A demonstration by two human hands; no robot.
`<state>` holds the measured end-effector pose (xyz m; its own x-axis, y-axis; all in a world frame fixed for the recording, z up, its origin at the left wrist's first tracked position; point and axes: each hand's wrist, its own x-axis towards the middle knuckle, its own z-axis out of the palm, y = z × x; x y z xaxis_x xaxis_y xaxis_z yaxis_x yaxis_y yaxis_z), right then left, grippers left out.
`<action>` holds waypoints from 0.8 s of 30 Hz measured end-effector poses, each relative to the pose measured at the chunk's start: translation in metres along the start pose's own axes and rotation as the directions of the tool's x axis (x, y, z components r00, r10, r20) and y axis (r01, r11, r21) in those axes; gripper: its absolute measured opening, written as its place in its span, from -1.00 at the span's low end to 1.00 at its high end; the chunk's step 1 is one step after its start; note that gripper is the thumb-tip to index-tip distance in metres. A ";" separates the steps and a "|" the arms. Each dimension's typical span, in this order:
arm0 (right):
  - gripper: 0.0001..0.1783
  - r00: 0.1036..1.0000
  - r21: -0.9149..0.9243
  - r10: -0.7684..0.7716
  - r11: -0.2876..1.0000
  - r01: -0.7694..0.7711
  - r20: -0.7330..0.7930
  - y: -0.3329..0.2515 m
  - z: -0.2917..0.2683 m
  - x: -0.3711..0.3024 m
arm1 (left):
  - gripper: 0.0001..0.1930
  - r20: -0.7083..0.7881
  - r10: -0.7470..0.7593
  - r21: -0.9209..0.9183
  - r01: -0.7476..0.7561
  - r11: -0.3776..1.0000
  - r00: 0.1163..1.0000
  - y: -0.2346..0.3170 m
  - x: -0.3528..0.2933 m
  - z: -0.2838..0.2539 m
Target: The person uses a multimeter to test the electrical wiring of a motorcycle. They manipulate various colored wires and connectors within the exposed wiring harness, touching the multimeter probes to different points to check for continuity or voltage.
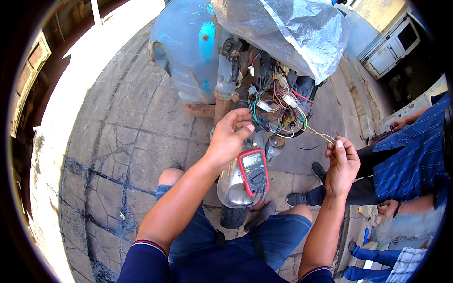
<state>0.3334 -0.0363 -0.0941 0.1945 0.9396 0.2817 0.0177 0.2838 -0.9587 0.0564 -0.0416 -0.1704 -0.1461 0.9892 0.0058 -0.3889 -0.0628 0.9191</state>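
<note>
My right hand (342,162) is closed in a pinch on thin yellow and pinkish wires (322,135), drawn out to the right from a tangled wiring bundle (285,115). My left hand (231,137) is at the bundle's left side, fingers curled and thumb bent in beside green and dark wires (255,112); what lies between them is too small to make out. White plastic connectors (289,100) hang among the wires. Below and between my hands, a red and black digital multimeter (254,172) with a lit display rests on a rounded metal fender (232,184) above a tyre (233,217).
A weathered blue body panel (188,52) and a grey plastic sheet (292,33) are beyond the wiring. At the right stands a person in a blue shirt (410,155); another person's legs (377,264) show lower right. Paving slabs (141,151) cover the ground.
</note>
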 end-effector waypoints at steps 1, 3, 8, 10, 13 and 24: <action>-0.83 1.000 -0.001 0.003 1.000 -0.003 -0.001 0.001 -0.001 0.000 | -0.61 -0.021 -0.031 -0.054 0.030 0.998 0.999 0.001 0.003 0.003; -0.83 1.000 0.013 0.006 1.000 -0.006 0.003 0.003 0.000 0.000 | -0.66 -0.057 -0.092 -0.175 0.081 0.981 0.994 0.002 0.012 0.005; -0.84 1.000 0.037 0.012 0.999 -0.013 0.021 0.005 0.001 -0.001 | -0.76 -0.121 -0.184 -0.410 0.120 0.904 0.975 -0.002 0.035 0.001; -0.83 1.000 0.043 0.018 0.999 -0.019 0.020 0.006 -0.001 -0.003 | -0.75 -0.121 -0.143 -0.455 0.073 0.888 0.982 -0.001 0.026 0.002; -0.83 0.999 0.058 0.027 0.998 -0.028 0.027 0.007 -0.001 -0.006 | -0.73 -0.113 -0.096 -0.541 0.020 0.841 0.989 0.000 0.008 -0.009; -0.85 0.996 0.103 0.039 0.994 -0.047 0.077 0.006 0.003 -0.015 | -0.73 -0.130 -0.249 -0.345 0.192 0.919 0.960 0.019 0.011 -0.025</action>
<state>0.3277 -0.0478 -0.1038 0.1188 0.9619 0.2461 -0.0927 0.2575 -0.9618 0.0249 -0.0353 -0.1623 -0.1617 0.9478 -0.2748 -0.6995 0.0864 0.7094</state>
